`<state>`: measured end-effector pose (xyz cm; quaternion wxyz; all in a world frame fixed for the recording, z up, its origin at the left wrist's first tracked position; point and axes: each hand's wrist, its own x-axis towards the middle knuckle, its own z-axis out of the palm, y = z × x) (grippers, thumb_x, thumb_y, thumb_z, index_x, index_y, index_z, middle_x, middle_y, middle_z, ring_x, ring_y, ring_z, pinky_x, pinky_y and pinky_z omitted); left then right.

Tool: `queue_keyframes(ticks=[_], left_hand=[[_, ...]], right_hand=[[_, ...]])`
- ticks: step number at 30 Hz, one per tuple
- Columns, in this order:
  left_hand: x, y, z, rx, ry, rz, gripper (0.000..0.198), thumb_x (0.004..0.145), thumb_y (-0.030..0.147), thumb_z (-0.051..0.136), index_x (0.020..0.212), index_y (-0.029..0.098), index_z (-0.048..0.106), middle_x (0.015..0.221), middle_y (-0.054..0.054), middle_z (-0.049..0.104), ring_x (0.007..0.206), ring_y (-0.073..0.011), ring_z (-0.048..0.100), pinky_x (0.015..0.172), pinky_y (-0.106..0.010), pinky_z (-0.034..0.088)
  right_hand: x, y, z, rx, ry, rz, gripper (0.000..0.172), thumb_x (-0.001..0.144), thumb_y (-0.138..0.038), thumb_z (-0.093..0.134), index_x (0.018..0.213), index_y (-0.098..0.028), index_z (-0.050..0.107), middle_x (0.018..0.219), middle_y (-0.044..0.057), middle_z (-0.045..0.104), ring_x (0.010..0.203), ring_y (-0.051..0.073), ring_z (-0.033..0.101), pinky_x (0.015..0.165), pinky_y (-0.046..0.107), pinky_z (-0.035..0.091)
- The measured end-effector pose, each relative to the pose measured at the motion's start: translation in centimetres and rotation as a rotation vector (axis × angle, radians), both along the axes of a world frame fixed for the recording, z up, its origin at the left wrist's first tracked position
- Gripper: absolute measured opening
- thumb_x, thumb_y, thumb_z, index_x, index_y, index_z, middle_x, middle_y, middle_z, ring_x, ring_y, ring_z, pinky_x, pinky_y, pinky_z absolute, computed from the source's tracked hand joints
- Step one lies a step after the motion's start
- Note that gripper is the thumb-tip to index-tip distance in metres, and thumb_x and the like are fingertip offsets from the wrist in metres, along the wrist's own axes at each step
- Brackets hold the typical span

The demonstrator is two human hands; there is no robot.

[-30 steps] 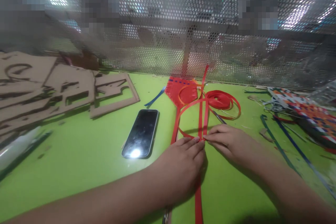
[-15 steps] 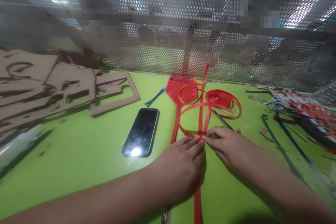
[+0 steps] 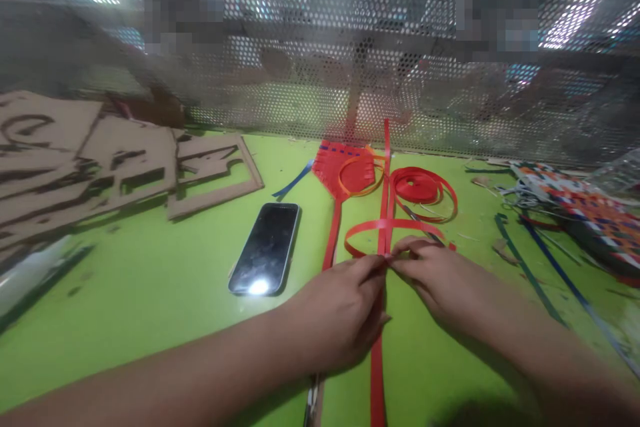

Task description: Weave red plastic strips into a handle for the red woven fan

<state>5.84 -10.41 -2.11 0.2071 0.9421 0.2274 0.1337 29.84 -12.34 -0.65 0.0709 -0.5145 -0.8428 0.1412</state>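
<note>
Two hands meet over red ribbon strips on a green table. My left hand (image 3: pixel 345 307) is closed, its thumb and fingers pinching the long red ribbon (image 3: pixel 377 380), which runs from the near edge up toward the mesh. Close on its right, my right hand (image 3: pixel 425 273) is closed in a pinch on the ribbon at the same spot. A loose red loop (image 3: pixel 357 232) curves just beyond the fingertips. Farther back lie a red ribbon coil (image 3: pixel 414 185) and a red pentagon-shaped piece (image 3: pixel 345 170) with blue stitching and a long red strap. The exact fold between the fingertips is hidden.
A phone (image 3: pixel 267 247) lies left of the hands. Cut cardboard sheets (image 3: pixel 130 173) are piled at the left. Woven multicoloured work (image 3: pixel 580 207) and green and blue strips (image 3: pixel 565 280) lie right. A perforated metal screen (image 3: pixel 310 67) closes the back, with people blurred behind it.
The red loop beyond my fingers has become flatter and lower. The upper end of the long ribbon has swung slightly left. Both hands stay together at the ribbon.
</note>
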Motion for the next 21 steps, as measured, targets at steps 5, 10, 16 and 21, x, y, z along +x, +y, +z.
queue_keyframes(ticks=[5, 10, 16, 21], left_hand=[[0.0, 0.0, -0.5, 0.072, 0.031, -0.01, 0.058, 0.107, 0.036, 0.047, 0.151, -0.001, 0.055, 0.156, -0.025, 0.057, 0.149, -0.0375, 0.051, 0.131, -0.053, 0.035], [-0.2, 0.0, -0.7, 0.064, 0.069, -0.016, 0.059, 0.107, 0.037, 0.046, 0.151, -0.001, 0.055, 0.158, -0.026, 0.055, 0.15, -0.0373, 0.051, 0.13, -0.052, 0.036], [-0.3, 0.2, -0.5, 0.055, 0.059, -0.03, 0.059, 0.108, 0.035, 0.044, 0.154, 0.0, 0.053, 0.159, -0.025, 0.055, 0.149, -0.0368, 0.052, 0.13, -0.051, 0.037], [-0.3, 0.0, -0.1, 0.09, 0.038, -0.033, 0.053, 0.107, 0.031, 0.045, 0.146, -0.003, 0.059, 0.153, -0.027, 0.059, 0.144, -0.0382, 0.056, 0.127, -0.048, 0.043]], right_hand=[[-0.7, -0.3, 0.7, 0.009, -0.085, -0.003, 0.042, 0.095, 0.001, 0.054, 0.119, -0.022, 0.08, 0.122, 0.011, 0.075, 0.105, 0.021, 0.073, 0.097, 0.035, 0.058], [-0.8, -0.6, 0.4, 0.068, -0.073, 0.005, 0.039, 0.098, -0.002, 0.052, 0.12, -0.02, 0.079, 0.128, 0.012, 0.073, 0.108, 0.023, 0.071, 0.098, 0.035, 0.056], [-1.9, -1.0, 1.1, -0.052, -0.03, -0.211, 0.028, 0.106, -0.019, 0.051, 0.109, -0.022, 0.079, 0.112, 0.011, 0.076, 0.092, 0.022, 0.074, 0.087, 0.035, 0.057], [-2.1, -1.2, 0.2, -0.042, 0.03, -0.248, 0.032, 0.108, -0.024, 0.045, 0.116, -0.024, 0.076, 0.118, 0.013, 0.077, 0.103, 0.025, 0.074, 0.094, 0.041, 0.056]])
